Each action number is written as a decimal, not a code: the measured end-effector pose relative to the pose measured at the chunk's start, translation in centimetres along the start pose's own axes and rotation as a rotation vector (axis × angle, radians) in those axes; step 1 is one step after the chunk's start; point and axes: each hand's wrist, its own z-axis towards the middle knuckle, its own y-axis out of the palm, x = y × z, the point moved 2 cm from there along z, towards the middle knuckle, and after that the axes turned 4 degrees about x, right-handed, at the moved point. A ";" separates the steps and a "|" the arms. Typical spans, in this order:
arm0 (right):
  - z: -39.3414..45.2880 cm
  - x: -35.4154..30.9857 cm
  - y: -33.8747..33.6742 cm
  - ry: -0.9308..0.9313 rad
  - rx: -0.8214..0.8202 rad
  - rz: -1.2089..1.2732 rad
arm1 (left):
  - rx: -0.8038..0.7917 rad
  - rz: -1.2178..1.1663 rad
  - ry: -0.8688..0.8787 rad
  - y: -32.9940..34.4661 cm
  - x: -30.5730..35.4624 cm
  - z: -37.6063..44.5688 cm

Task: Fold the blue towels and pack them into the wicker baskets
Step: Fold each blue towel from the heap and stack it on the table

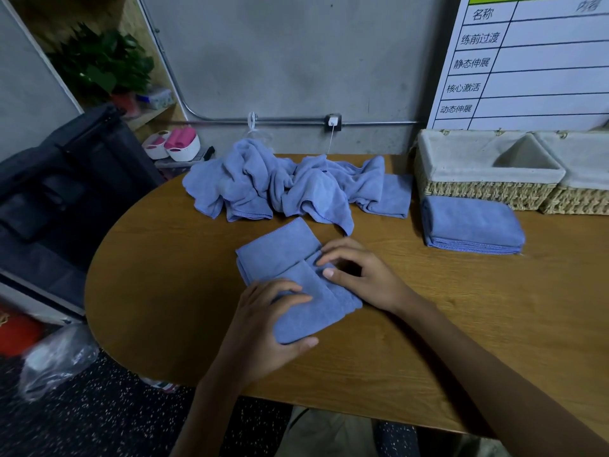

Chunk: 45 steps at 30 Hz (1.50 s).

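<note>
A partly folded blue towel (280,255) lies on the wooden table (428,324) in front of me. My left hand (263,331) grips its near end, thumb under the edge and fingers on top. My right hand (359,272) pinches a fold at the towel's right side. A heap of loose blue towels (283,183) sits at the back of the table. A stack of folded blue towels (471,229) lies in front of a cloth-lined wicker basket (484,189), which looks empty. A second wicker basket (580,199) stands to its right.
A white chart board (534,61) leans on the wall behind the baskets. A dark bag (66,179) sits left of the table. A plastic bag (56,357) lies on the speckled floor. White tubs with pink items (178,145) stand beyond the table's left end.
</note>
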 end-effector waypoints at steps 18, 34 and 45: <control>-3.2 -2.5 -0.4 -0.078 -0.215 -0.147 | 0.012 -0.608 -0.349 -2.5 0.0 1.1; 0.7 -2.1 0.9 0.385 0.382 0.340 | 0.279 -0.844 -0.825 -0.3 -2.7 5.0; 2.7 1.0 0.2 0.390 0.426 -0.253 | 0.252 -0.102 -0.758 1.9 -2.0 7.2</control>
